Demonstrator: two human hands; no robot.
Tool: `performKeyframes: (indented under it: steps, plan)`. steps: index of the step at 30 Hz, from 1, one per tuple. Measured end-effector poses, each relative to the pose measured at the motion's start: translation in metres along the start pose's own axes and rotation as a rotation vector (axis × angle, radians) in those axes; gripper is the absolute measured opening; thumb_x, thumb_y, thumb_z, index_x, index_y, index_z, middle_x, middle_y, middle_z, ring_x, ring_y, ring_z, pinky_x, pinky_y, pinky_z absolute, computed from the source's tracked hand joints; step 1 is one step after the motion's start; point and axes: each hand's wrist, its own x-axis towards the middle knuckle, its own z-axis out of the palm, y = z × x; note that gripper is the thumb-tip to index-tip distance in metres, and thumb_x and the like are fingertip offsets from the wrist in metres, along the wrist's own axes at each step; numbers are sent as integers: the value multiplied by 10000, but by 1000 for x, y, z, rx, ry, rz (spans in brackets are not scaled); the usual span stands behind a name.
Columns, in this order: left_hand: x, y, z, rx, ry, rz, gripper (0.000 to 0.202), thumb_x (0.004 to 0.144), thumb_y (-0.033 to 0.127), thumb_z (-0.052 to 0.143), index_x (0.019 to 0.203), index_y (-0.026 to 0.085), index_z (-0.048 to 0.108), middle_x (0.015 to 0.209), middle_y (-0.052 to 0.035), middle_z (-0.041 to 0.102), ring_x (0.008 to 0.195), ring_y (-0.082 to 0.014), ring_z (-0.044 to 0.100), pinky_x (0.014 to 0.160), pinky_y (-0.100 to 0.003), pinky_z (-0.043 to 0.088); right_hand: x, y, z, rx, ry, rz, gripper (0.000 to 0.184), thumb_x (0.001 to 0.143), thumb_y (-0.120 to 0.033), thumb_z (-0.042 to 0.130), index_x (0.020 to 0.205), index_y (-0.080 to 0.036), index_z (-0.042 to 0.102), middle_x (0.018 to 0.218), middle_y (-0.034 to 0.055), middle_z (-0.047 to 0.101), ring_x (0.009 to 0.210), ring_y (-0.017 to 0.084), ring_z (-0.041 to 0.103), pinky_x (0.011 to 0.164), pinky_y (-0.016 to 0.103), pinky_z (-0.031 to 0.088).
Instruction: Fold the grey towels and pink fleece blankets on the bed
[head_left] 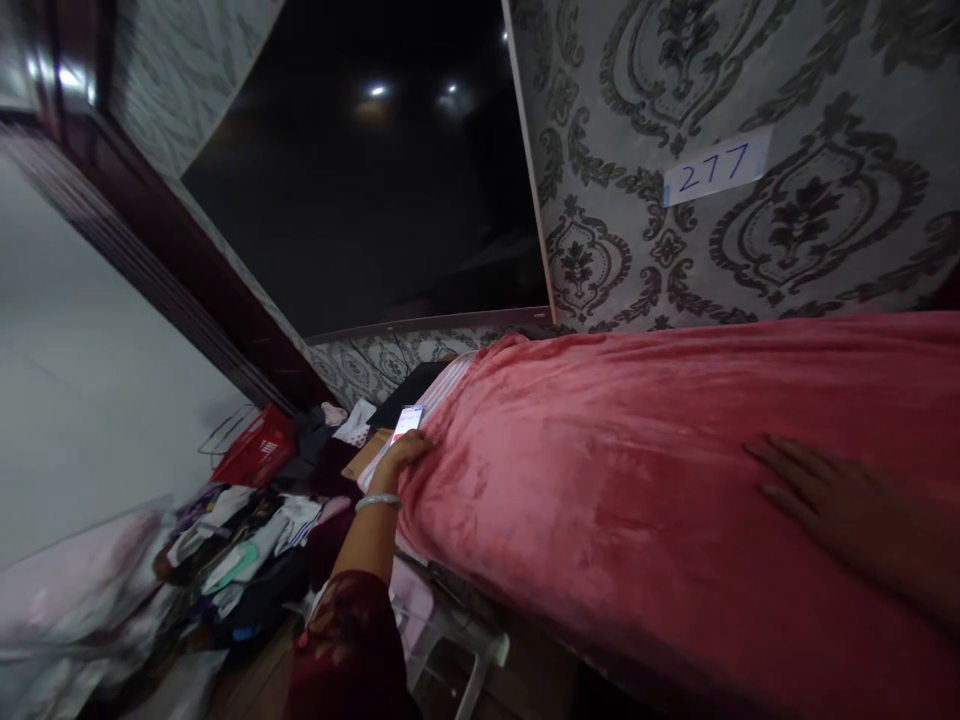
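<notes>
A pink plush blanket (525,450) is spread over a long raised surface along the wall. At its left end is my left hand (407,450), with a bracelet on the wrist. Its fingers are bent and closed on the blanket's edge. Just beyond that hand a phone (409,420) with a lit screen lies by a striped cloth (448,382), partly hidden by the hand. On the right, my right hand (832,500) lies flat on the blanket with fingers stretched out, holding nothing.
Piled clothes (262,540) and a red basket (259,447) are at the left. A white plastic stool (469,645) stands below the blanket's near edge. On the wall are a large dark television (390,190) and a paper label (718,166) reading 277.
</notes>
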Motion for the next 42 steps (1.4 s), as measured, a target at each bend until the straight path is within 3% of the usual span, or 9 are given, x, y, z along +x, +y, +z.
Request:
performKeyframes:
  steps: [6, 13, 21, 26, 29, 32, 35, 38, 42]
  plan:
    - [-25, -22, 3, 86, 43, -18, 165, 894, 247, 583, 947, 154, 709, 1012, -98, 745, 934, -208, 679, 776, -273, 495, 3, 4, 7, 19, 67, -11, 727, 855, -611, 239, 1401, -260, 564, 1464, 107, 567, 1301, 341, 553, 1055, 596, 436]
    - [-33, -20, 20, 193, 136, -44, 202, 928, 242, 532, 952, 122, 693, 1116, -198, 728, 1042, -260, 682, 848, -311, 476, 5, -3, -2, 43, 13, 1, 688, 845, -561, 284, 1409, -270, 550, 1459, 102, 572, 1347, 329, 520, 1099, 598, 396]
    - [-9, 34, 33, 195, 253, 63, 325, 922, 242, 510, 1224, 161, 598, 1110, -139, 734, 1006, -235, 701, 820, -311, 505, 7, -15, -13, 30, -50, 35, 685, 908, -536, 240, 1429, -239, 570, 1509, 101, 521, 1382, 310, 487, 1136, 581, 359]
    - [1, 81, 45, 229, 389, 220, 530, 953, 274, 441, 1454, 101, 447, 1471, -246, 514, 1367, -318, 498, 1100, -460, 401, 9, -16, -13, 21, -39, 10, 655, 934, -536, 277, 1443, -237, 562, 1519, 109, 508, 1396, 322, 467, 1141, 607, 341]
    - [5, 114, 66, 252, 350, 451, 567, 992, 381, 411, 1510, 149, 426, 1579, -194, 424, 1484, -310, 353, 1201, -511, 288, 9, -16, -18, 24, -49, 8, 628, 958, -540, 295, 1456, -255, 552, 1534, 103, 491, 1406, 327, 454, 1149, 619, 326]
    - [5, 138, 92, 290, 250, 490, 577, 1010, 463, 371, 1521, 207, 446, 1609, -147, 403, 1519, -325, 294, 1207, -585, 256, 10, -20, -25, 16, -94, 17, 624, 980, -529, 290, 1487, -252, 524, 1560, 105, 456, 1438, 323, 414, 1165, 612, 305]
    - [3, 147, 108, 333, 228, 444, 576, 1020, 461, 335, 1536, 226, 438, 1633, -122, 367, 1525, -337, 279, 1205, -613, 239, 11, -25, -29, -4, -130, 18, 628, 996, -517, 266, 1521, -247, 482, 1589, 106, 410, 1471, 310, 366, 1183, 616, 266]
    - [2, 146, 111, 340, 244, 454, 574, 1024, 436, 315, 1540, 215, 433, 1638, -120, 358, 1521, -334, 287, 1205, -608, 243, 13, -26, -34, -16, -165, 17, 630, 1002, -519, 266, 1549, -257, 437, 1621, 102, 346, 1499, 303, 315, 1191, 623, 236]
    - [4, 145, 108, 341, 267, 483, 573, 1023, 425, 298, 1529, 201, 449, 1623, -131, 384, 1502, -338, 325, 1185, -606, 285, 2, 5, -51, -55, -201, 64, 632, 990, -558, 288, 1554, -306, 421, 1619, 97, 358, 1489, 335, 325, 1164, 664, 243]
